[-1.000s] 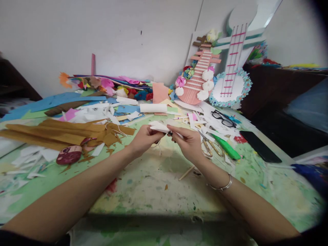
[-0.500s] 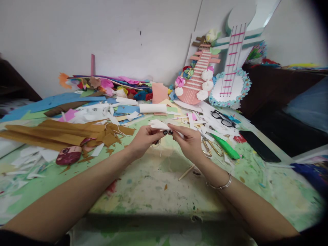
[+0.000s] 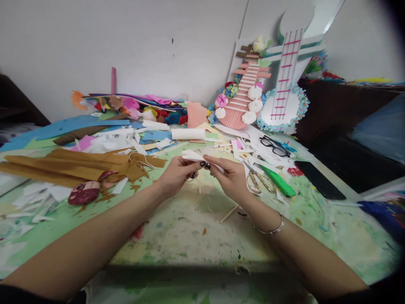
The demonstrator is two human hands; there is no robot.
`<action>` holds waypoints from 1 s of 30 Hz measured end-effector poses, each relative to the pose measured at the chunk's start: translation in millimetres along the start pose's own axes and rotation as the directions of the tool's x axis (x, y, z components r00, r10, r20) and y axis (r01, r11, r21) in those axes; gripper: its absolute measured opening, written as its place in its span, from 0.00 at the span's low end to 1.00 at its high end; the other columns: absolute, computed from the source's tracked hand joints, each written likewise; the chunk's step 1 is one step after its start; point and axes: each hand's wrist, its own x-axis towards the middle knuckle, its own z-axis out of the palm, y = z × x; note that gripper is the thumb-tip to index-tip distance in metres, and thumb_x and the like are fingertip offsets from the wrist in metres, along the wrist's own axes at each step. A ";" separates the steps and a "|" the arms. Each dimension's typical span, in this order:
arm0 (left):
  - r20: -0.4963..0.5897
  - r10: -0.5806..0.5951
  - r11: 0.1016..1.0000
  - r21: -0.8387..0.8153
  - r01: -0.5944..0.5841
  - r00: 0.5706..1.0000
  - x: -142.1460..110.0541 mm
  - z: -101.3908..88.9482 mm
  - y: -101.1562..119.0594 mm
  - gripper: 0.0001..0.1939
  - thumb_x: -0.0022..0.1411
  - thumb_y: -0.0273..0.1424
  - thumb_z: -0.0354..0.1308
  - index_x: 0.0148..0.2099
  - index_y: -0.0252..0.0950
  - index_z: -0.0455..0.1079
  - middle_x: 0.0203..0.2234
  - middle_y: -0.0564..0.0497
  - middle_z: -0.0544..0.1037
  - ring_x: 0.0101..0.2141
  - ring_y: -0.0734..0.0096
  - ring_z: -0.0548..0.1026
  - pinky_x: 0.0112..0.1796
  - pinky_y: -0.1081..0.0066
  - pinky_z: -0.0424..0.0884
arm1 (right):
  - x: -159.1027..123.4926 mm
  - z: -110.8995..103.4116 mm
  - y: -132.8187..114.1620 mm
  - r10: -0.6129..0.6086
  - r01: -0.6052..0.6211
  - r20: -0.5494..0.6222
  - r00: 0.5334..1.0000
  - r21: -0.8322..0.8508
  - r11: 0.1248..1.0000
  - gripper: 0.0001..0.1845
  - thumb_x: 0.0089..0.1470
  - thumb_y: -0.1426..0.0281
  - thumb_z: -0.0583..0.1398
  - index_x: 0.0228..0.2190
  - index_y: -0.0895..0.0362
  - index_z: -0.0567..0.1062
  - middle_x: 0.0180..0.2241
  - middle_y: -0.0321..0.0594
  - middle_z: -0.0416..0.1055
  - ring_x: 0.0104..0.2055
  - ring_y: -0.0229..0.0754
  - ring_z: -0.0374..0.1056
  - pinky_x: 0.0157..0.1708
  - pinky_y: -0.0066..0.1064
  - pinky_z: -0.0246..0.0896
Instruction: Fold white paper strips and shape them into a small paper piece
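Note:
Above the middle of the table, my left hand (image 3: 176, 174) and my right hand (image 3: 230, 175) meet around a piece of folded white paper (image 3: 192, 155). The left thumb and fingers pinch its left and lower side. On the other side, the right thumb and forefinger grip it close to the left thumb. A thin white string (image 3: 199, 188) dangles below the left fingers. Much of the paper's underside is hidden by the fingers. Near the right wrist lie scissors (image 3: 260, 181) with gold handles and a green tool (image 3: 280, 180), possibly a utility knife.
Brown crepe paper (image 3: 47, 164), a dark red object (image 3: 84, 193) and white scraps cover the left. Glasses (image 3: 275, 146) and a black phone (image 3: 319, 179) lie right. A small wooden stick (image 3: 229, 214) rests in front. Two paper instruments (image 3: 240, 103) lean on the back wall.
Both hands keep hold of the white paper, with small shifts of the thumbs and fingers. The whole view has slid slightly; nothing on the table has visibly moved.

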 end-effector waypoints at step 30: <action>-0.035 0.055 0.960 0.276 -0.043 0.998 1.7 -3.8 13.8 0.13 0.37 0.33 0.70 0.19 0.32 0.70 0.15 0.56 0.68 0.19 0.79 0.60 0.21 0.76 0.55 | 1.2 -3.3 5.0 0.038 -0.040 0.216 0.976 0.004 0.999 0.20 0.58 0.72 0.56 0.52 0.56 0.70 0.34 0.40 0.79 0.30 0.36 0.75 0.36 0.29 0.69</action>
